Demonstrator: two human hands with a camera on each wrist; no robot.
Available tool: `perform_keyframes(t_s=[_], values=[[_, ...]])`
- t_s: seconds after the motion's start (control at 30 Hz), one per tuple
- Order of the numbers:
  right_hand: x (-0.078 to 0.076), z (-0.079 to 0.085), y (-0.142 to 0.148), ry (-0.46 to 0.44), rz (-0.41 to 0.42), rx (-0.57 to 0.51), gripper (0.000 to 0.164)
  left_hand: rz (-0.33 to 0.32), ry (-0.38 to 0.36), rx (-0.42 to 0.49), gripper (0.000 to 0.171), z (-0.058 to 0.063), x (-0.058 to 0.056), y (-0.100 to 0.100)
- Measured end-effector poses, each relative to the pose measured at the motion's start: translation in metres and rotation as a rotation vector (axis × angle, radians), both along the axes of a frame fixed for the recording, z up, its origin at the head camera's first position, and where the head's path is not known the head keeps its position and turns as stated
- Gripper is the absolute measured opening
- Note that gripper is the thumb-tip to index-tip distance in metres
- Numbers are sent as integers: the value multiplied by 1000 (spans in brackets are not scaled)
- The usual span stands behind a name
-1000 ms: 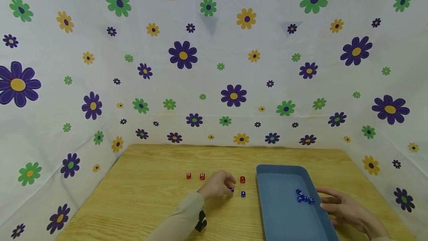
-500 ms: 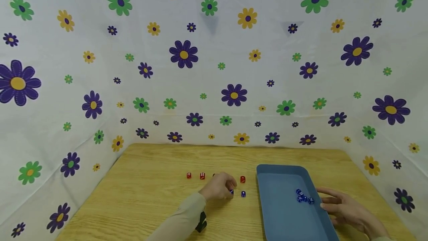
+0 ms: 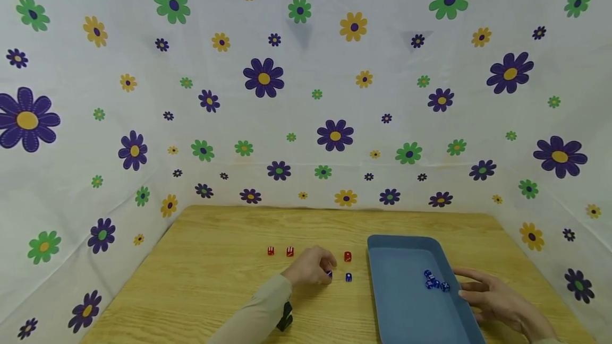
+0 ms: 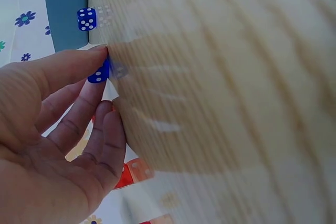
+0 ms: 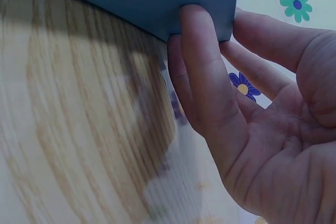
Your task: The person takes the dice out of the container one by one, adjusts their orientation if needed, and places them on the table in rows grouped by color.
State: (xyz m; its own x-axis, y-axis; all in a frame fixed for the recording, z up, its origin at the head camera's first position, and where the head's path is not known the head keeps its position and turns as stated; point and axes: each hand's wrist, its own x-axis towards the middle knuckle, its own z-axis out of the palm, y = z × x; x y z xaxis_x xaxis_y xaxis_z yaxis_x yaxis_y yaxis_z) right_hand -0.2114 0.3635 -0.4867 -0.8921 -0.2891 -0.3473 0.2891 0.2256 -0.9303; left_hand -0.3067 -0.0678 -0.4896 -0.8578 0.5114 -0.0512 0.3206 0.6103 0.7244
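Note:
Between thumb and fingertips my left hand (image 3: 311,267) pinches a blue die (image 4: 98,73) with white pips, low over the table. A second blue die (image 3: 348,277) lies just right of that hand, with a red die (image 3: 347,256) behind it. At the right stands a shallow blue-grey tray (image 3: 411,312) holding several blue dice (image 3: 432,280) near its right wall. My right hand (image 3: 499,301) holds that tray by its right side; in the right wrist view the fingers (image 5: 197,30) lie against the outer wall and the thumb meets its edge.
Left of the left hand, a red die (image 3: 270,251) and another red die (image 3: 290,251) stand in line on the wooden table (image 3: 191,291). Flower-printed white sheets (image 3: 306,115) enclose the back and sides. A black device (image 3: 285,316) sits at the left wrist.
Over the last second the left hand and its blue die have shifted slightly left and toward me. The right hand and the tray stay where they were.

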Motion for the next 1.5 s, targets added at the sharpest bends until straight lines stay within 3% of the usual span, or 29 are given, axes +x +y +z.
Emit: perform_keyframes(t_s=[0.33, 0.57, 0.7, 0.83, 0.97, 1.27, 1.5], values=[[-2, 2, 2, 1, 6, 5, 72, -36, -16, 19, 38, 7, -2, -2], [-2, 5, 2, 12, 9, 1, 72, -12, 25, 54, 33, 23, -6, 6], [-2, 6, 1, 15, 8, 23, 74, -15, 38, 95, 31, 28, -10, 19], [-5, 7, 1, 20, 13, 22, 75, -31, 45, 193, 30, 30, -13, 40], [-6, 7, 0, 26, 10, 29, 75, -62, 42, 264, 28, 31, -10, 62], [-4, 6, -5, 5, -29, 52, 77, -68, 4, 318, 25, 38, 3, 95], [-2, 5, -4, -11, -36, 65, 75, -27, -27, 343, 21, 36, 5, 117]])
